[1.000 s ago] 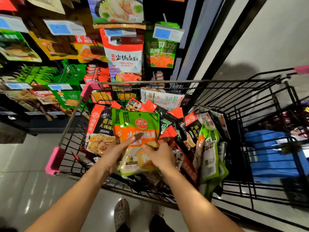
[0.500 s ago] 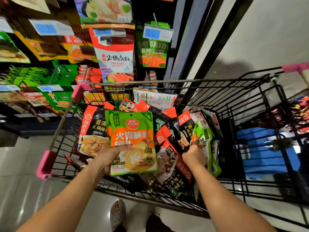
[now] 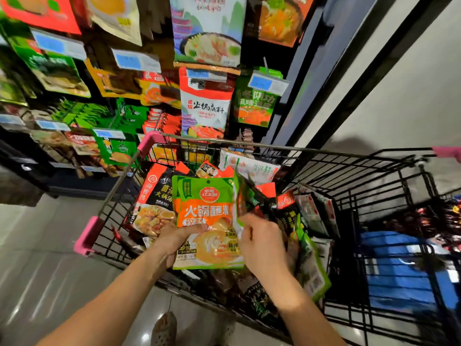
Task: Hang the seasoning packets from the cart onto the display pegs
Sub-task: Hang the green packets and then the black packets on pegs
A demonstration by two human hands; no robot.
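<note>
**Gathering packets over the cart before hanging**

The left hand (image 3: pixel 174 242) grips the green-and-orange packet (image 3: pixel 209 213) by its 7 o'clock corner, thumb across the front. The packet is held upright over the cart (image 3: pixel 249 143), face to the camera. The hang hole at its 12 o'clock edge is left free, probably so it can go straight onto a peg.

The right hand (image 3: pixel 262 242) is closed on a second packet (image 3: pixel 243 196), held edge-on and touching the first along its 3 o'clock side. Motion blur hides the print and the exact finger placement. The pose suggests that like packets are being stacked into one bundle, so several can be hung in a single reach.

The pile (image 3: pixel 309 221) of loose packets fills the cart from centre to 4 o'clock, so most of the task remains.

The hung packets (image 3: pixel 207 111) and their tags (image 3: pixel 268 83) occupy the view from 9 to 12 o'clock, just beyond the cart's far rim. The cart is parked close beneath them, which keeps each lift short. Which peg matches the held packets cannot be told.
</note>
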